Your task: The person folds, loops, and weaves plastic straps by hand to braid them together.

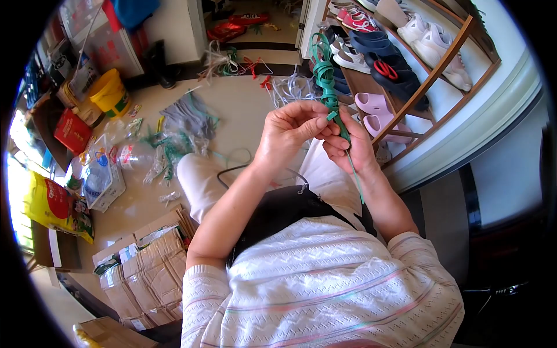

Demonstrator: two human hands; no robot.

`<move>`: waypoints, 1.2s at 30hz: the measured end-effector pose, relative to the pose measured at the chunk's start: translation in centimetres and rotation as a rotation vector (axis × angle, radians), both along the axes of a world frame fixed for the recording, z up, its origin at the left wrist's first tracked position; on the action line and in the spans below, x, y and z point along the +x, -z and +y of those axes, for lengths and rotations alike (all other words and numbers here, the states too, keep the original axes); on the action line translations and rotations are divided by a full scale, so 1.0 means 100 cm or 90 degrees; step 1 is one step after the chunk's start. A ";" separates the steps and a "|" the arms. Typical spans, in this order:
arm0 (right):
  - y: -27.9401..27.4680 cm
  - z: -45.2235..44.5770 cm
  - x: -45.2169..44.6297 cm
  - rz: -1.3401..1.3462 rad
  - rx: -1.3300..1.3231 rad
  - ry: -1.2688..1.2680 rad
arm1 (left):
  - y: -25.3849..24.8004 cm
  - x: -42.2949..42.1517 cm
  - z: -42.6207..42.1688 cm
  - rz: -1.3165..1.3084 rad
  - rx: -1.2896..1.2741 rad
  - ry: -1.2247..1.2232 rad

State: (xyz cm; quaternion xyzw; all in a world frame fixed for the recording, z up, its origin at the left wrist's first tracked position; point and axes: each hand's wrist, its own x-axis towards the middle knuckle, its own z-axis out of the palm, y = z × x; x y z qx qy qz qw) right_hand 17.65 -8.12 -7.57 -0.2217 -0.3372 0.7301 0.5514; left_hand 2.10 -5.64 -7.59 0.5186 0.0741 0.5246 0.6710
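Note:
A bundle of green flat strap [326, 78], wound around itself with loops at its top, stands upright between my two hands. My left hand [295, 124] is closed in a pinch, thumb and forefinger at a short piece of the strap near the bundle's lower part. My right hand [352, 142] wraps the lower end from the other side, its fingers bent around it. A thin green tail hangs below my right hand towards my lap. Fingers partly hide the place where the strap is wrapped.
A shoe rack [429, 87] with several shoes stands close on the right. On the floor to the left lie tangled green strips [168, 148], plastic bottles [136, 155] and a white basket [107, 188]. Flattened cardboard [148, 269] is near my left side; a yellow bucket [110, 93] stands further off.

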 end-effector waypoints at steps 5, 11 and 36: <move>0.004 0.002 0.001 -0.043 0.042 0.033 | 0.003 0.005 -0.003 0.068 0.010 -0.102; 0.002 0.000 -0.006 -0.103 0.072 0.121 | 0.005 0.003 -0.003 0.113 -0.055 -0.092; -0.002 -0.005 -0.007 -0.139 0.084 0.081 | 0.009 0.008 0.004 0.022 -0.172 -0.072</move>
